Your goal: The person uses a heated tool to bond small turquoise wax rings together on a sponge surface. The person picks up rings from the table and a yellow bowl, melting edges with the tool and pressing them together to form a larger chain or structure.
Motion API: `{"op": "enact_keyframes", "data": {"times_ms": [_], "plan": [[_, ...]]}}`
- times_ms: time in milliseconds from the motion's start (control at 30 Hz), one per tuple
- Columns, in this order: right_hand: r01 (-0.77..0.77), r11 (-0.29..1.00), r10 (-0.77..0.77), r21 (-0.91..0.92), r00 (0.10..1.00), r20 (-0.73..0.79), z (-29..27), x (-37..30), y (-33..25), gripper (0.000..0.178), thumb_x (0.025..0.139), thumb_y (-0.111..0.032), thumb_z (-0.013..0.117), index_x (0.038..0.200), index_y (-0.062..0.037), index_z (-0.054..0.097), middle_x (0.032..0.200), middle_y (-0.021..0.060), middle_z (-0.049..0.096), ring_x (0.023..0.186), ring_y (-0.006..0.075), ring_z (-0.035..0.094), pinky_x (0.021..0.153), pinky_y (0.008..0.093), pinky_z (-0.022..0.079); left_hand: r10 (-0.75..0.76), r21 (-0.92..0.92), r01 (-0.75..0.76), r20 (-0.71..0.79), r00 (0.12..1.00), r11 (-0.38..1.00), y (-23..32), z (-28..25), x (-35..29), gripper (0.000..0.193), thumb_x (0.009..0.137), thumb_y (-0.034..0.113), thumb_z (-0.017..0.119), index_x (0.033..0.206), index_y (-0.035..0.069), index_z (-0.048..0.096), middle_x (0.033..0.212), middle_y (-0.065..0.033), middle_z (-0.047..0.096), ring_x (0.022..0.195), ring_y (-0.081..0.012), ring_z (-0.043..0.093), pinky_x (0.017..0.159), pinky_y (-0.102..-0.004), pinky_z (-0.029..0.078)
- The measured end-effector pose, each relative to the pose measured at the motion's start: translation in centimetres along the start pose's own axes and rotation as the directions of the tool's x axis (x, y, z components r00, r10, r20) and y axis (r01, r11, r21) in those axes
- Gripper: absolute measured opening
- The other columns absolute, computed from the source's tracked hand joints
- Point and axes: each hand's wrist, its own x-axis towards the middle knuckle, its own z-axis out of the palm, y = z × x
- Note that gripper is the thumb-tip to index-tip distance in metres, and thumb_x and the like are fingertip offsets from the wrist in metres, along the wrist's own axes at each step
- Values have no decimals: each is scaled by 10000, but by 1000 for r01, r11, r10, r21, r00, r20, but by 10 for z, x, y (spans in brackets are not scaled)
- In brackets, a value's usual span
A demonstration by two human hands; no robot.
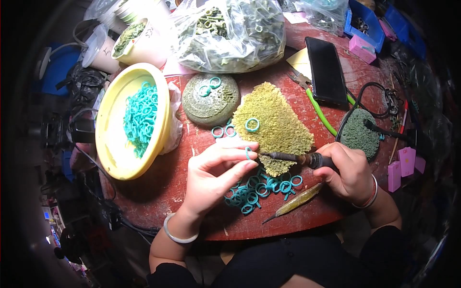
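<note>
My left hand [218, 174] pinches a small teal ring [248, 153] between thumb and fingers. In my right hand [349, 172] is a soldering-iron-like tool [314, 160] with a dark handle; its thin tip points left and comes close to the ring, though I cannot tell whether they touch. Under the tool lies a rough yellow-green pad [276, 115] with one teal ring [252, 125] on it. Loose teal rings [261, 188], several with short stems, are heaped just below the pad. Beside them rests a yellow-handled pointed tool [298, 199].
A yellow basin [102, 144] of teal rings stands left, near a round grey-green block [207, 108] bearing more rings. Behind are a clear bag [259, 38] and tubs [103, 55]. Pliers [319, 113], a phone [326, 69], a green sponge-like pad [359, 137] and cables [372, 86] lie right.
</note>
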Motion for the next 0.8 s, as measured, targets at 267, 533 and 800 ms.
{"op": "enact_keyframes", "data": {"times_ms": [267,533,800], "plan": [[6,997,-4,-78,1000,29,1,-1,0,338,903,-272,816,973,9,642,832,121,650,674,294,681,564,366,528,139,345,-164,96,986,924,4,-1,2,174,838,-45,825,1003,-25,773,1174,-171,748,1102,-257,692,1018,-407,516],[32,995,-29,-91,999,38,1,0,-1,364,895,-286,819,981,18,637,847,118,645,674,287,679,562,358,531,136,364,-164,102,986,917,3,-2,2,176,833,-41,827,1000,-22,773,1173,-169,748,1105,-260,689,1018,-409,515],[30,994,-25,-101,999,46,1,-1,-1,367,891,-287,821,984,17,637,857,118,644,676,287,676,567,359,536,150,348,-179,108,983,920,2,-2,3,171,837,-54,818,999,-27,774,1173,-168,744,1094,-260,690,1002,-399,525]]}}
